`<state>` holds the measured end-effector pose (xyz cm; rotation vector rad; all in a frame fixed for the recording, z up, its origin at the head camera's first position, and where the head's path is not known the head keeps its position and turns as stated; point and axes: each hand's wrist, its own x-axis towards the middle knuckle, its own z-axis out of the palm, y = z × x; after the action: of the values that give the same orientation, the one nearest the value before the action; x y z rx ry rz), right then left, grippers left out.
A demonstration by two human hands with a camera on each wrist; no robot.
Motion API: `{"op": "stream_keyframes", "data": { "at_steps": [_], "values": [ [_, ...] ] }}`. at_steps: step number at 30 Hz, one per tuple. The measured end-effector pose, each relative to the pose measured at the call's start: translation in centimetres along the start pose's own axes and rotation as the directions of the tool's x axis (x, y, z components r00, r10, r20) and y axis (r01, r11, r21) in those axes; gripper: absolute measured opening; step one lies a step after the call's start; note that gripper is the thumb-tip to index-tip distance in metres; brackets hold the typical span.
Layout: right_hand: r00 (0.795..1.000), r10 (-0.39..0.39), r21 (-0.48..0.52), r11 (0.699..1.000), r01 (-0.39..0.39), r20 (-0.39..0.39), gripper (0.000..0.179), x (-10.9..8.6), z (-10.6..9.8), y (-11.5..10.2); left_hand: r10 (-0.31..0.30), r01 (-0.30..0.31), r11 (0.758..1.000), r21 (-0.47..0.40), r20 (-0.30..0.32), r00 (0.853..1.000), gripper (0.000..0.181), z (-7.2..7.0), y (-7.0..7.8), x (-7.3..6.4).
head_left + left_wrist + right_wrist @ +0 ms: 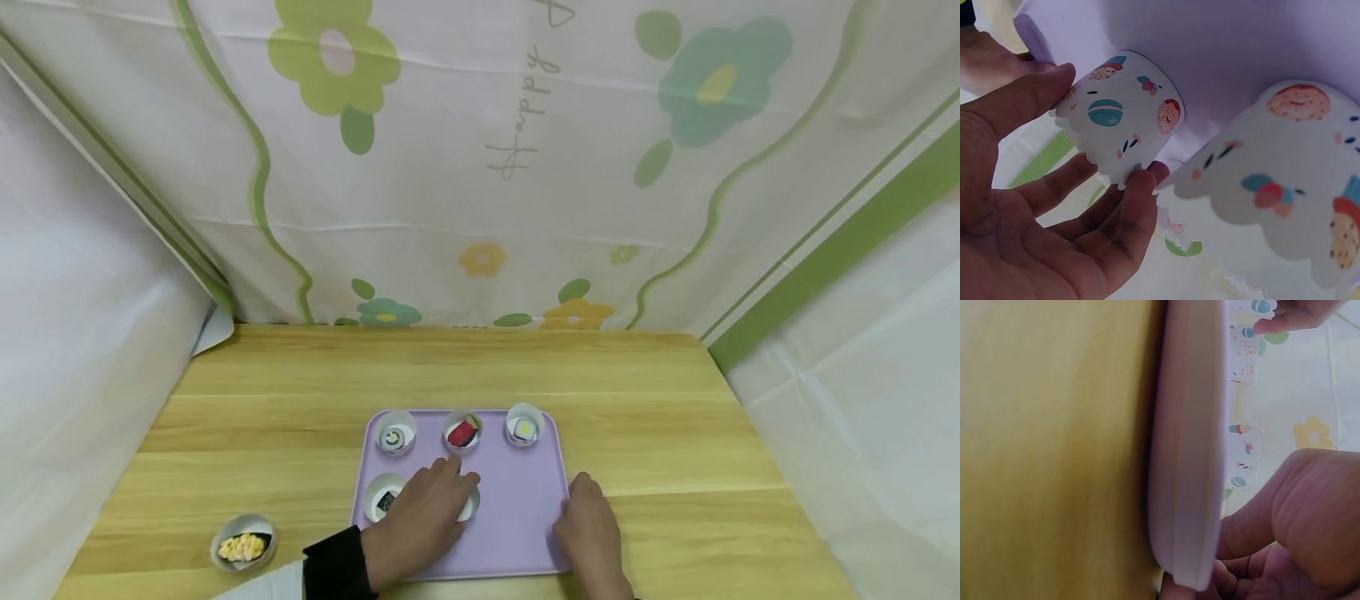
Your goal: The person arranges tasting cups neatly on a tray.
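My left hand (pixel 422 523) reaches over a lilac tray (pixel 517 533) and holds a white paper cup (pixel 1125 119) by its scalloped rim, thumb on one side and fingers on the other. The cup has printed sweets on it and its base is against the tray; its contents are hidden by the hand in the head view. At the tray's right side, my right hand (pixel 589 527) grips the edge, with the thumb over the rim and fingers underneath in the right wrist view. Left of the held cup stands another paper cup (pixel 372 486) with a dark piece inside.
Along the tray's far side stand a cup (pixel 406 419) with a round sushi roll, a cup (pixel 447 418) with red-topped sushi, and a cup (pixel 525 411) with a white-and-yellow piece. Off the tray, on the wooden table (pixel 637 400), sits a cup (pixel 238 525) with yellow-topped sushi.
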<state>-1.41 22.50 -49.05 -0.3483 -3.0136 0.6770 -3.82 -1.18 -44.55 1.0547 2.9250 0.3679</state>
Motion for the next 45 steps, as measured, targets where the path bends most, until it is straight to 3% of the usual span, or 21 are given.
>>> {"op": "stream_keyframes", "data": {
  "at_steps": [13, 21, 27, 34, 39, 45],
  "values": [
    [1.0, 0.02, 0.011, 1.0, -0.02, 0.015, 0.014, -0.3, 0.2, 0.0, -0.003, 0.003, 0.999, 0.038, 0.017, 1.0, 0.047, 0.1, 0.3, -0.6],
    [0.999, 0.028, 0.01, 1.0, -0.029, 0.014, 0.015, -0.5, 0.2, 0.3, -0.01, 0.008, 0.997, 0.072, 0.031, 0.999, 0.065, -0.3, 0.4, -0.6],
    [0.999, 0.03, 0.01, 0.999, -0.03, 0.023, 0.015, -0.5, 0.1, 0.4, -0.051, 0.053, 0.997, 0.049, -0.034, 0.998, 0.078, -1.2, 0.0, -0.6],
    [0.999, 0.029, 0.001, 1.0, -0.029, 0.025, 0.015, -0.2, 0.1, 0.5, -0.111, 0.115, 0.993, 0.037, -0.107, 0.988, 0.06, -2.9, -1.0, -1.1],
    [0.999, 0.031, 0.002, 1.0, -0.031, 0.026, 0.014, 0.0, 0.0, 0.2, -0.227, 0.234, 0.972, 0.033, -0.145, 0.963, 0.056, -4.5, -2.1, -2.3],
    [1.0, 0.002, 0.005, 1.0, -0.002, 0.009, 0.016, 0.1, -0.1, 0.0, -0.371, 0.376, 0.927, -0.022, -0.221, 0.902, 0.053, -5.5, -4.4, -6.2]
  ]
}}
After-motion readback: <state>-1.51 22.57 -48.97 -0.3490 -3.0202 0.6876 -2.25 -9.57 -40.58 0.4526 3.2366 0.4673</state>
